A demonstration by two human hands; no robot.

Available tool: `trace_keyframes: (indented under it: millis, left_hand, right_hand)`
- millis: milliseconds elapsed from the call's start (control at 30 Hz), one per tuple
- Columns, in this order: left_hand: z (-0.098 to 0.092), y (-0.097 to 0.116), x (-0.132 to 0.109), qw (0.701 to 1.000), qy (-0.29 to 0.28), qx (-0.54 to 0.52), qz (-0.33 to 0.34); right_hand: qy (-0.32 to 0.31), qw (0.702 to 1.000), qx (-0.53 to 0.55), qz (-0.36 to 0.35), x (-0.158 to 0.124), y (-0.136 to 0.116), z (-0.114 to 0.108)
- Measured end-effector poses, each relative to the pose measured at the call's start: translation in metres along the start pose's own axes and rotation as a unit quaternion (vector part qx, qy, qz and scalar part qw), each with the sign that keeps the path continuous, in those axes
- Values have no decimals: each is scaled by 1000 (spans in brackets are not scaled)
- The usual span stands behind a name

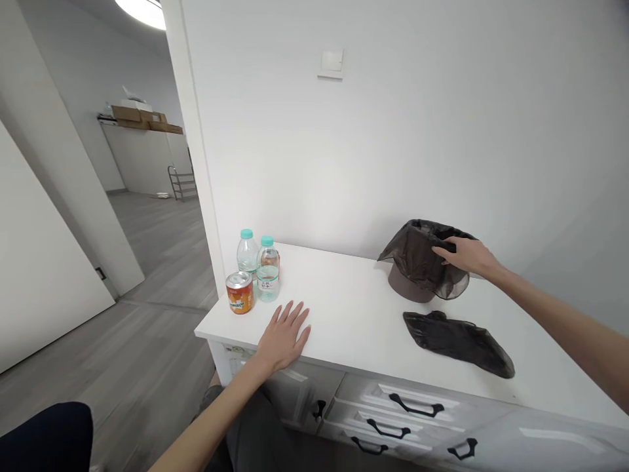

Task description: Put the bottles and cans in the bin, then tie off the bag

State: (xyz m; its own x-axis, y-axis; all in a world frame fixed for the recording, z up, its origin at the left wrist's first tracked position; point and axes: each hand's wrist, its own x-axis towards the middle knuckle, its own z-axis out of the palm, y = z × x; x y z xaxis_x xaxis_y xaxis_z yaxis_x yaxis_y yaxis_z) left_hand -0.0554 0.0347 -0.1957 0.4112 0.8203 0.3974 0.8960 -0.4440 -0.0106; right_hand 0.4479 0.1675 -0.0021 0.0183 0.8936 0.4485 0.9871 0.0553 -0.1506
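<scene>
My left hand [285, 335] lies flat on the white cabinet top [334, 288] near its front edge, fingers spread, holding nothing. Just beyond it stand two clear plastic bottles [268, 278] with turquoise caps and an orange-red can [240, 293]. On the right, a small dark brown bin [411, 286] is draped with a thin black garbage bag [417, 259]. My right hand [464, 254] is at the bag's upper edge, with thumb and fingers closed on the film; part of the fingers is hidden. In front of the bin lies a second black bag [457, 342], folded long and flat.
White drawers with black handles [388, 429] are below the top. A wall with a light switch [331, 63] rises behind it. To the left are a doorway, a white door [44, 262] and grey floor, with cardboard boxes [140, 118] farther back.
</scene>
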Motion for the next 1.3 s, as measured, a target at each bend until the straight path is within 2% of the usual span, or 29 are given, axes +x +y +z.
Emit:
trace_keyframes:
  millis: [100, 200, 333, 467, 633, 800, 900, 967, 1033, 1100, 1167, 1300]
  left_hand:
    - [3, 1, -2, 1000, 6, -1, -8]
    - [8, 0, -2, 1000, 11, -4, -10]
    - [12, -2, -2, 1000, 18, -5, -5]
    - [11, -3, -2, 1000, 19, -8, 0]
    - [8, -2, -3, 1000, 18, -17, 1]
    - [6, -1, -3, 1000, 10, -15, -3]
    - [6, -1, -2, 1000, 15, -16, -1]
    - [5, -1, -2, 1000, 17, -16, 0]
    - [4, -2, -3, 1000, 12, -20, 2]
    - [1, -4, -6, 999, 6, -32, 12]
    - [-2, -7, -11, 999, 4, -48, 27]
    - [-9, -14, -21, 997, -2, -61, 53]
  right_hand:
    - [-60, 996, 32, 61, 6, -8, 3]
    - [-49, 996, 52, 58, -6, -20, 5]
    - [2, 994, 107, -38, -37, -50, -2]
    - [32, 976, 174, -124, -77, -98, -20]
    - [37, 956, 243, -163, -121, -150, -35]
    - [33, 944, 276, -177, -140, -172, -39]
    - [45, 928, 321, -181, -147, -174, -41]
    - [77, 908, 369, -184, -154, -167, -37]
    - [122, 888, 415, -159, -162, -153, -25]
    - [141, 879, 443, -105, -172, -133, -3]
    - [102, 884, 455, -48, -181, -112, 25]
    - [-33, 891, 452, 27, -198, -78, 85]
